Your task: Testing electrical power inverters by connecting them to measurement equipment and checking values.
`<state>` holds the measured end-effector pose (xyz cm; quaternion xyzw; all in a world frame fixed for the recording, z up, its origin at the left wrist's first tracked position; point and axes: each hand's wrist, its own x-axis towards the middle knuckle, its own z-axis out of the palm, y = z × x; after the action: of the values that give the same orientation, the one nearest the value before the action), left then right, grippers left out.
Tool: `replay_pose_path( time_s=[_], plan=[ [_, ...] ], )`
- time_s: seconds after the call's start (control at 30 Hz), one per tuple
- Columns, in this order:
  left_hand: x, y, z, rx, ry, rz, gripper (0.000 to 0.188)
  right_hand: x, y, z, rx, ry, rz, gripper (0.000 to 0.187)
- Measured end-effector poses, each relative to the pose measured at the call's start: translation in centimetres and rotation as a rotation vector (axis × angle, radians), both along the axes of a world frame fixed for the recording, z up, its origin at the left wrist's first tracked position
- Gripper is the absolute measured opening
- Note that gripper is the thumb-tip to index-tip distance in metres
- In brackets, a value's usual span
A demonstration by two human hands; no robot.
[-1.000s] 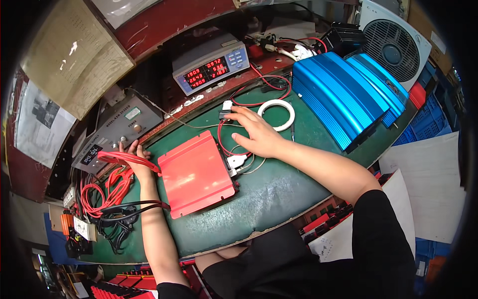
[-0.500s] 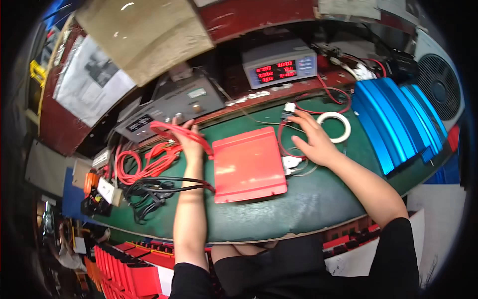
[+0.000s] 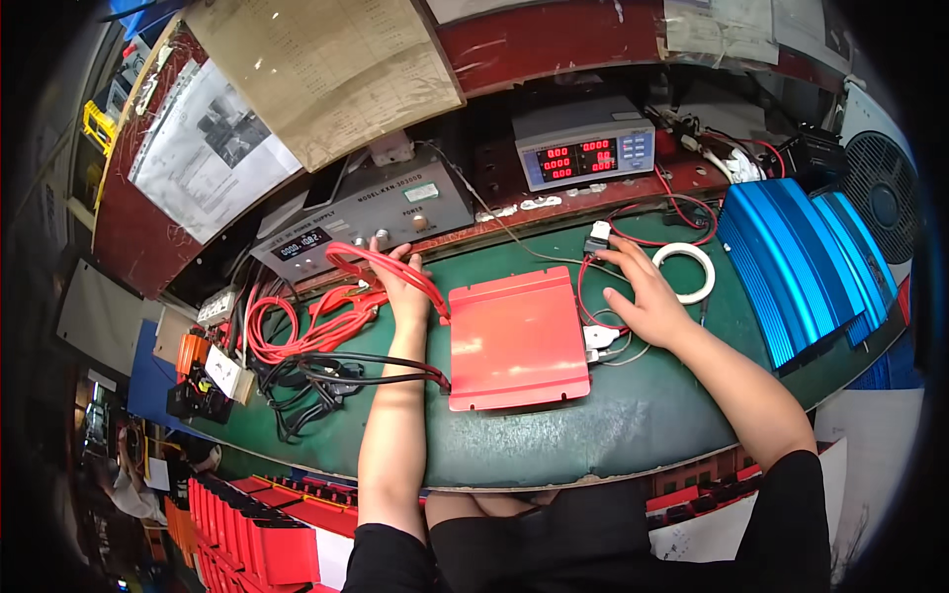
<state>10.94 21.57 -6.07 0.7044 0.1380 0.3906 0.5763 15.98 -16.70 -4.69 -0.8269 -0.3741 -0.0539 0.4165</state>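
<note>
My left hand (image 3: 403, 294) reaches up to the front of a grey bench power supply (image 3: 440, 203). Its fingers are stretched out, with the tips at the knobs; whether they press on one I cannot tell. Thick red cables (image 3: 386, 265) loop across the back of this hand. Between my arms lies a flat red metal case (image 3: 514, 341), with red and black cables leaving its left side and a white plug (image 3: 599, 337) at its right. My right hand (image 3: 647, 301) is open, thumb apart, its fingertips at a small black-and-white switch-like piece (image 3: 597, 238) on wires.
A meter with red digits (image 3: 583, 158) stands at the back. Blue finned housings (image 3: 791, 272) and a fan (image 3: 882, 203) are on the right. A white tape roll (image 3: 704, 277) lies beside my right hand. Coiled red (image 3: 272, 331) and black cables (image 3: 297, 390) lie left.
The view has shifted, so the bench sits further right and slightly lower in the picture. The meter's red digits have changed. Both hands keep about the same places.
</note>
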Motion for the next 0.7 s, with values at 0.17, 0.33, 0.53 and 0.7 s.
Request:
replay_pose_path(
  time_s=[0.17,0.33,0.53,0.7],
  plan=[
    [0.5,-0.2,-0.1,-0.003,-0.045,0.052,0.079,0.2,0.1,0.2,0.004,-0.020,0.009,0.052],
    [0.0,0.3,0.1,0.016,0.003,-0.005,0.077,0.5,0.2,-0.5,0.017,-0.042,0.011,0.051],
    [0.0,0.4,0.1,-0.007,-0.008,0.009,0.076,0.4,0.3,-0.5,0.000,-0.045,0.014,0.051],
    [0.1,-0.2,0.3,0.006,-0.004,0.010,0.078,0.4,0.1,-0.4,-0.017,-0.041,0.002,0.051]
  ],
)
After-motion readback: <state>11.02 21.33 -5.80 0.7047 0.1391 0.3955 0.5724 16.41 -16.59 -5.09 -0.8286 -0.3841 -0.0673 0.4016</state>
